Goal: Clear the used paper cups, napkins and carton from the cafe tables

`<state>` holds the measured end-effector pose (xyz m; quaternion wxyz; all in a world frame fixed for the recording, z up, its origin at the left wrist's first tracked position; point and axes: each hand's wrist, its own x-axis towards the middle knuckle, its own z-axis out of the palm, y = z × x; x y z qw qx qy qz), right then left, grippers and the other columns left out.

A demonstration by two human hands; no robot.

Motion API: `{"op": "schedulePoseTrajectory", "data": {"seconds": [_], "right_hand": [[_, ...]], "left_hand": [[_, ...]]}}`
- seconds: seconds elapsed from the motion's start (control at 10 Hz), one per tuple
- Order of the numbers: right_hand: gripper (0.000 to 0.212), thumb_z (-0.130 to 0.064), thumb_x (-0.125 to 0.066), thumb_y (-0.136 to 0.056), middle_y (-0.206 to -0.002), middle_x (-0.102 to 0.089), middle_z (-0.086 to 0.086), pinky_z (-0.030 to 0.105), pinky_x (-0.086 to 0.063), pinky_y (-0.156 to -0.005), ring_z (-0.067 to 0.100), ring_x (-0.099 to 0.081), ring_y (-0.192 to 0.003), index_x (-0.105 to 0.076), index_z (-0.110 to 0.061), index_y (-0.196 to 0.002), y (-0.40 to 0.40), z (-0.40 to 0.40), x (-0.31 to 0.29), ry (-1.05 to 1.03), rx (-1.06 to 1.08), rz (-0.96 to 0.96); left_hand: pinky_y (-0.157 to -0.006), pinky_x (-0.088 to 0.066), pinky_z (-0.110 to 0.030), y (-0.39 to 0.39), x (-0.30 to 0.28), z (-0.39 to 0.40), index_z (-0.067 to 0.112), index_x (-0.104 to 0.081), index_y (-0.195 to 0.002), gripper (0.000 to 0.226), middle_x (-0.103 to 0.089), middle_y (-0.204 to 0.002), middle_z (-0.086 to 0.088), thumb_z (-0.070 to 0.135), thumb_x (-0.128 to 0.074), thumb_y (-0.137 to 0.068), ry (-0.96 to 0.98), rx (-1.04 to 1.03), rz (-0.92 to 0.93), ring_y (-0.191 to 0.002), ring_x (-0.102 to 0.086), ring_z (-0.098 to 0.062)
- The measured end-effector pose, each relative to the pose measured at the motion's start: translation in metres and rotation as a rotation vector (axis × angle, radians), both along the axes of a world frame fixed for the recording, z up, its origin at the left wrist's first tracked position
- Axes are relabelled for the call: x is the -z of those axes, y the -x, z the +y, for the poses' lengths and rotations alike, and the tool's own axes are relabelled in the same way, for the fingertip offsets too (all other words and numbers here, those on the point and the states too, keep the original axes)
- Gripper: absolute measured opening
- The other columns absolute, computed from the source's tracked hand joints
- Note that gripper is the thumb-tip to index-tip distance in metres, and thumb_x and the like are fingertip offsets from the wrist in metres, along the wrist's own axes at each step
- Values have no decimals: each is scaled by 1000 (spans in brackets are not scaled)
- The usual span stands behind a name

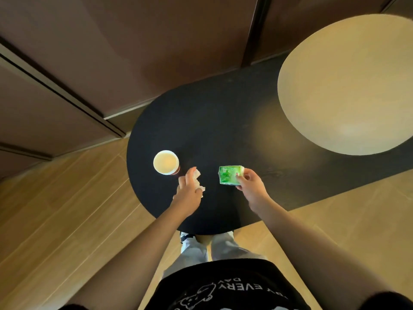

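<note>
White crumpled napkin [198, 181] sits bunched in your left hand [188, 191], fingers curled round it, just beside the paper cup [166, 162] standing on the black table [207, 121]. Your right hand [251, 186] pinches the green carton [230, 174] by its end, above the tabletop.

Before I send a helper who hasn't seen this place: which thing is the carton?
Find the dark oval table beside the pale round table. Near its front edge the right hand grips the carton. It alone is bright green and boxy, unlike the round paper cup.
</note>
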<state>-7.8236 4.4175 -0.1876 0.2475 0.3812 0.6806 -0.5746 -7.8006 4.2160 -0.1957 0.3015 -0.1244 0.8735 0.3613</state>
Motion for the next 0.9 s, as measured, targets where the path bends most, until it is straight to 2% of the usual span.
{"op": "schedulePoseTrajectory", "data": {"seconds": [0.1, 0.2, 0.3, 0.4, 0.5, 0.6, 0.7, 0.8, 0.9], "right_hand": [[33, -27, -59, -102, -114, -63, -5, 21, -51, -71, 9, -63, -92, -55, -23, -135, 7, -2, 21, -61, 9, -30], [39, -27, -63, -100, -110, -57, -9, 16, -50, -65, 9, -61, -87, -51, -24, -138, 11, -4, 34, -109, 3, -32], [40, -23, -66, -98, -119, -61, -5, 10, -43, -51, 3, -58, -80, -52, -26, -136, 12, -5, 43, -124, -6, -25], [40, -18, -66, -98, -129, -62, -2, 9, -43, -49, 4, -59, -85, -55, -26, -136, 11, -5, 49, -130, -40, -18], [47, -17, -65, -99, -142, -57, -1, 10, -43, -57, 8, -61, -107, -51, -27, -142, 9, -6, 51, -152, -110, -3], [56, -25, -66, -98, -153, -47, -4, 11, -44, -68, 16, -50, -136, -43, -33, -149, 7, -8, 45, -173, -127, 9], [58, -40, -64, -98, -155, -44, -9, 8, -38, -65, 10, -46, -136, -39, -37, -150, 0, -9, 40, -164, -201, 95], [58, -45, -63, -97, -156, -42, -12, 9, -32, -94, 11, -40, -142, -39, -38, -149, -12, -7, 37, -129, -299, 167], [60, -48, -60, -97, -158, -41, -12, 23, -31, -107, 11, -38, -146, -36, -36, -151, -23, -9, 26, -104, -325, 220]], "left_hand": [[-106, -52, -42, 3, 21, 3, 37, -7, -156, 76, -28, -155, -9, 7, -53, -103, 32, 86, 31, -129, -53, -29], [-106, -51, -39, 10, 31, 8, 28, -7, -161, 84, -35, -159, -10, 13, -63, -100, 124, 146, 105, -134, -56, -31], [-108, -48, -39, 20, 34, 10, 22, -11, -163, 87, -41, -155, -13, 18, -69, -98, 207, 164, 148, -136, -55, -30], [-110, -47, -40, 25, 40, 11, 20, -12, -162, 87, -41, -152, -15, 22, -70, -97, 272, 159, 166, -139, -51, -31], [-111, -46, -44, 27, 43, 12, 20, -12, -161, 88, -33, -157, -14, 23, -71, -97, 299, 167, 150, -146, -40, -33], [-108, -48, -51, 21, 44, 6, 21, -12, -160, 89, -26, -163, -12, 26, -73, -96, 336, 223, 189, -152, -30, -33], [-109, -46, -53, 11, 41, 0, 19, -13, -162, 88, -27, -166, -12, 35, -69, -97, 382, 273, 269, -154, -28, -33], [-115, -40, -53, 2, 35, -1, 17, -17, -161, 84, -34, -163, -13, 28, -70, -97, 251, 195, 372, -152, -33, -34], [-114, -39, -48, -3, 23, 6, 18, -22, -160, 79, -37, -162, -9, 24, -70, -98, 47, 73, 419, -150, -37, -30]]}}
